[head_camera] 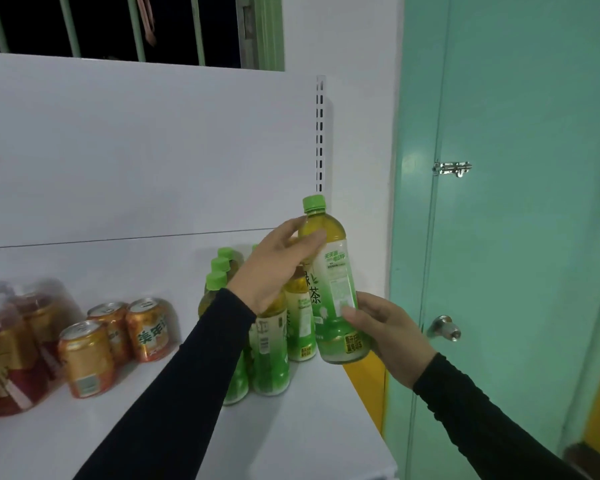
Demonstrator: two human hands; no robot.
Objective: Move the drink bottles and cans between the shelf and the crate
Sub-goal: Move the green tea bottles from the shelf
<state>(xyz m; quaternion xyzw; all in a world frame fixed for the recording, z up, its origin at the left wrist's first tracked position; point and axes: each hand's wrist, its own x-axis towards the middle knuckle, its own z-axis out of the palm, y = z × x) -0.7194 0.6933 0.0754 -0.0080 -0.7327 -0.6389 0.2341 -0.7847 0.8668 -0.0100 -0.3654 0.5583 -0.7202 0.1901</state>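
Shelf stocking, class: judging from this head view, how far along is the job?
Done: green tea bottles and orange cans stand on the shelf. In hand: both the left hand and right hand hold another tea bottle above it. Left: unknown; the crate is out of view.

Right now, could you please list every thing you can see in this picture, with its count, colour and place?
Held green tea plastic bottle: one, green cap and label, above the shelf's right end, in both hands.
Standing green tea plastic bottles: at least five, green caps, grouped on the shelf behind the left arm; exact count hidden.
Orange metal drink cans: three, orange and gold, shelf's left part.
Shrink-wrapped pack of red and gold cans: one, far left, blurred.
White shelf board: one, below everything.
Slotted metal upright: one, white, on the back panel.
Mint green door: one, right, with a silver bolt and knob.
Barred window: one, top left, dark.
Left hand: grips the bottle's shoulder, black sleeve.
Right hand: fingers hold its lower part, black sleeve.
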